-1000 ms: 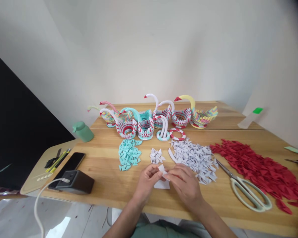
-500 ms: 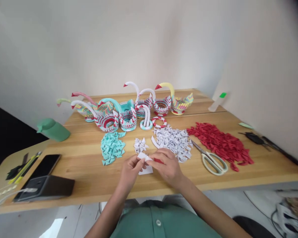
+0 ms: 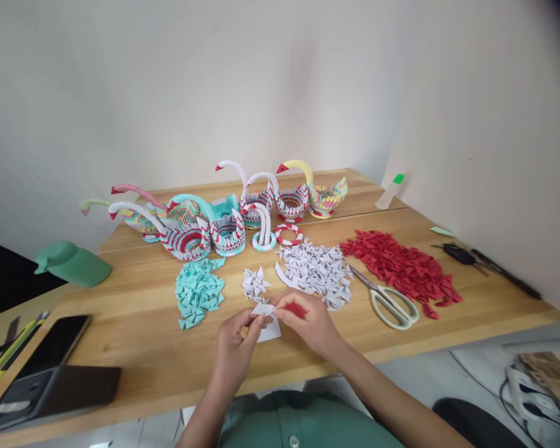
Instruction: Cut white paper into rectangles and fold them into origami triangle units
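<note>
Between my fingertips is a small piece of white paper (image 3: pixel 262 308), pinched by my left hand (image 3: pixel 238 336) on one side and my right hand (image 3: pixel 308 318) on the other. Another white paper piece (image 3: pixel 269 331) lies flat on the table just below my fingers. Something red (image 3: pixel 295 309) shows through the curl of my right hand, mostly hidden. Right in front of my hands sits a small group of folded white paper pieces (image 3: pixel 254 284). A bigger heap of white folded pieces (image 3: pixel 318 269) spreads beyond my right hand.
Teal folded pieces (image 3: pixel 200 291) lie to the left, red ones (image 3: pixel 404 267) to the right. Scissors (image 3: pixel 394 308) rest near the red heap. Several paper swans (image 3: pixel 228 233) stand behind. A green jug (image 3: pixel 74 264), phone (image 3: pixel 56 342) and dark box (image 3: pixel 84 389) are at left.
The view has shifted, so the table's things sit further left. My right fingers have lifted and opened out slightly around the white paper, still pinching it along with my left hand.
</note>
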`<state>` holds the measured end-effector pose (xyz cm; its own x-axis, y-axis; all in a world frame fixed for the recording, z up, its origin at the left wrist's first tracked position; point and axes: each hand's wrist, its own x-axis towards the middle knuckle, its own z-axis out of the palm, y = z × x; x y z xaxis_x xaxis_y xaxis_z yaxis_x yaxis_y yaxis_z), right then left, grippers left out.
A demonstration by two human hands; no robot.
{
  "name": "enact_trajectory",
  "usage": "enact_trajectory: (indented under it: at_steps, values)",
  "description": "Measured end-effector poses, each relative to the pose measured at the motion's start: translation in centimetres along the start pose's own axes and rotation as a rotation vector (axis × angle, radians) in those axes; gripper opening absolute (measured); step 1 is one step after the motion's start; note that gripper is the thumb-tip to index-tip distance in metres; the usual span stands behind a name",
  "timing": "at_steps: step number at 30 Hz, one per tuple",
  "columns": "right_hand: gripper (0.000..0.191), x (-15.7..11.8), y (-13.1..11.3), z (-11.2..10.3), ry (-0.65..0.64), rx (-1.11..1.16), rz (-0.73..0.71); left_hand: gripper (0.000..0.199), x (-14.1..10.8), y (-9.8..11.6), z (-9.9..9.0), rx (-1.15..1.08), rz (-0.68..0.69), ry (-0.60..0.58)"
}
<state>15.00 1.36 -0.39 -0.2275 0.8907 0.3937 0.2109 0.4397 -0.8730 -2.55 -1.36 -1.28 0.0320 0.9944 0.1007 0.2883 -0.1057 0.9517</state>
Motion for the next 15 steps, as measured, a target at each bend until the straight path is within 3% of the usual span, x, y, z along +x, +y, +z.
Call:
enact_trajectory:
  at_steps: [7, 15]
  values:
    - [0.012, 0.1, -0.27, 0.25, -0.02, 0.06, 0.225, 0.025, -0.17, -0.24, -0.13, -0.019, -0.038, -0.051]
    - [0.015, -0.12, 0.28, 0.72, -0.004, 0.121, 0.291, 0.028, -0.03, -0.39, 0.18, -0.09, -0.071, -0.054]
